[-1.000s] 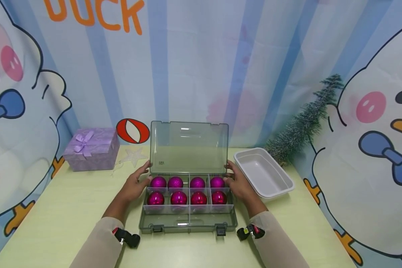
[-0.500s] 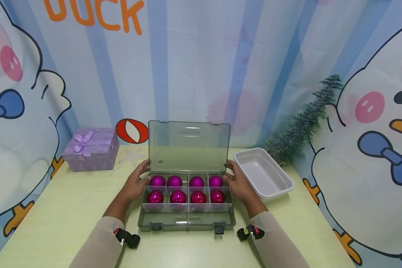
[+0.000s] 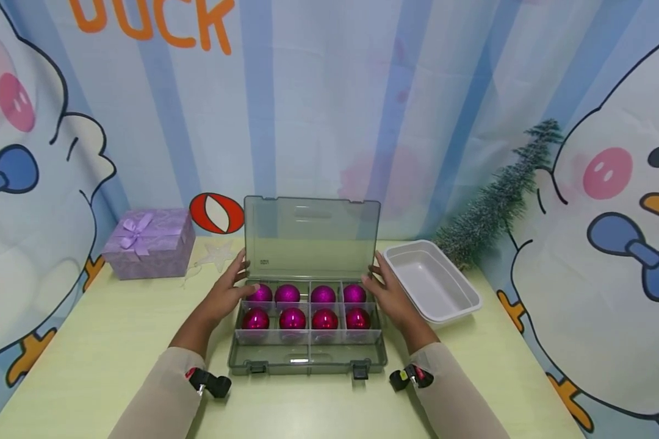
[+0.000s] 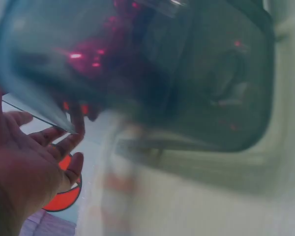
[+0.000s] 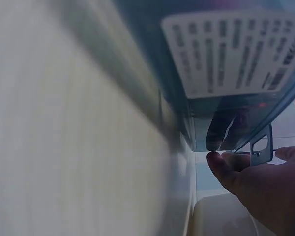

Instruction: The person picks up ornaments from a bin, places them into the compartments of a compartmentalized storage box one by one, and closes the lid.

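Note:
A translucent grey-green compartment box (image 3: 269, 350) stands on the table with its hinged lid (image 3: 313, 238) raised. Purple and magenta balls (image 3: 293, 319) fill its two back rows of compartments. My left hand (image 3: 219, 299) lies at the back left corner, thumb reaching over the rim near a ball, other fingers beside the lid edge. In the left wrist view those fingers (image 4: 66, 142) are loosely spread. At the back right corner, my right hand (image 3: 390, 299) touches the box and lid edge. The right wrist view shows a white printed label (image 5: 236, 54) on the box, partly hiding the hand.
A white tray (image 3: 428, 305) stands close to the right hand. Behind it leans a small frosted tree (image 3: 489, 213). At the left are a purple gift box (image 3: 151, 247) and a pale star (image 3: 216, 255). A printed curtain (image 3: 324, 122) hangs behind the table.
The box has shifted slightly away from me, its lid still raised. My left thumb has come further over the rim, and the fingers of both hands have moved up along the lid's sides.

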The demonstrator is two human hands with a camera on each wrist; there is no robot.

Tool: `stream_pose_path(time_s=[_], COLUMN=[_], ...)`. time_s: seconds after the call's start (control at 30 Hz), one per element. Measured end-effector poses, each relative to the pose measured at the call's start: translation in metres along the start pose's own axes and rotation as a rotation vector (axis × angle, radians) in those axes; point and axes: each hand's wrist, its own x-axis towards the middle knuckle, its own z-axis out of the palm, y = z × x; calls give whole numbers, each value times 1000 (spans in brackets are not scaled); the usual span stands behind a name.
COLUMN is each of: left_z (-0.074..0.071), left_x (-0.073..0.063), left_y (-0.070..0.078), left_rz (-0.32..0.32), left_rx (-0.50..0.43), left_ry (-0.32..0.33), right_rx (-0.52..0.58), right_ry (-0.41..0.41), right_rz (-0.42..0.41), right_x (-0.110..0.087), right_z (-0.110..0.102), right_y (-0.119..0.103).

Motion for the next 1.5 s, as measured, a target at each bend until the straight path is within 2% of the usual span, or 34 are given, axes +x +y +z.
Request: stream_pose_path(time_s=[0.13, 0.27, 0.47, 0.6, 0.8, 0.97, 1.07, 1.27, 1.37, 1.5], left_z=[1, 0, -5, -9, -8, -7, -9, -9, -8, -6], left_x=[0, -4, -13, -20, -31, -44, -54, -79, -88, -96], left_y=[5, 9, 18, 24, 39, 53, 60, 71, 77, 81], left_rz=[-6, 16, 77, 91, 107, 175, 193, 94, 49, 21], left_rx=[-16, 48, 112, 115, 175, 197, 229, 309, 350, 372], left_ry=[-10, 21, 37, 31, 33, 31, 40, 38, 25, 12], right_rx=[18, 60, -1, -21, -67, -124, -111, -98, -102, -113], right_ry=[-4, -4, 41, 32, 37, 11, 10, 17, 61, 133], right_rz=[12, 16, 18, 7, -12, -10, -14, -35, -23, 4], right_x=[1, 0, -8, -16, -27, -42, -52, -73, -83, -91], right_z=[0, 1, 1, 3, 3, 2, 1, 1, 1, 1], right_y=[-1, -6, -18, -29, -46, -67, -79, -90, -94, -95])
